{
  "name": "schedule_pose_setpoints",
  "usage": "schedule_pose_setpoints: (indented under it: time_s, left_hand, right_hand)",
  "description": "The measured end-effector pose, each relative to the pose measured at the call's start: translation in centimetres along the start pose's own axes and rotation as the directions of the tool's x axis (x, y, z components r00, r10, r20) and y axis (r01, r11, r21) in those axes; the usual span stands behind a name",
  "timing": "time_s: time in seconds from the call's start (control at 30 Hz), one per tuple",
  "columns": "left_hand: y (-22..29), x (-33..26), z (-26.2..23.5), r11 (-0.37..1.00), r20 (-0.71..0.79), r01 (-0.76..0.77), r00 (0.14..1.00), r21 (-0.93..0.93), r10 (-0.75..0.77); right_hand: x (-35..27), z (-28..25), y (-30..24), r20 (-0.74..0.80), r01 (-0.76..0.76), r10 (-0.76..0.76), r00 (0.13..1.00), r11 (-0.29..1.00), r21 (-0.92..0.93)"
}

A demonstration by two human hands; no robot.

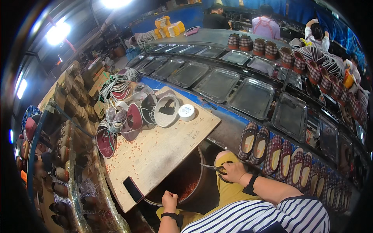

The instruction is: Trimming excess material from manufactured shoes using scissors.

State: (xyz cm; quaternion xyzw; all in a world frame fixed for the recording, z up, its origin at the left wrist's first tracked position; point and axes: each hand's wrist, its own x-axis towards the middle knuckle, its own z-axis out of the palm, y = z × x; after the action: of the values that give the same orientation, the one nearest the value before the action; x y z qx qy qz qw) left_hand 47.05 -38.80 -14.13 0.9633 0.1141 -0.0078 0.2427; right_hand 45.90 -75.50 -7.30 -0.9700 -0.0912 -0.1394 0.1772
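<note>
Our right hand (233, 172) has its grip clamped on the scissors (210, 167). From that grip their long axis runs left, nearly crosswise, the blades pointing over the rim of a bin (204, 166) of red scraps. Our left hand (169, 201), fingers curled together, sits lower and left of the tips, apart from them; whether it pinches anything, we cannot tell. Farther out, shoe uppers (134, 116) crowd the counter's (155, 163) far side, well beyond both hands.
</note>
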Motion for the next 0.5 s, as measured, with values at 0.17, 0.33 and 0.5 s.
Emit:
schedule_pose_setpoints:
  time_s: [0.17, 0.33, 0.5]
  left_hand:
    - [-0.2, 0.2, 0.4, 1.000, 0.011, -0.006, 1.000, -0.024, 0.006]
    - [-1.9, 0.5, 1.4, 0.985, -0.017, -0.161, 0.987, -0.064, 0.161]
    - [-1.6, 0.5, 1.2, 0.987, -0.006, -0.155, 0.988, -0.044, 0.155]
  right_hand:
    - [0.0, -0.2, 0.0, -0.009, -0.006, 0.006, 1.000, 1.000, -0.004]
    - [0.1, -0.1, -0.1, -0.003, -0.004, 0.004, 1.000, 1.000, -0.006]
    - [0.1, -0.1, -0.1, 0.005, -0.007, 0.007, 1.000, 1.000, -0.020]
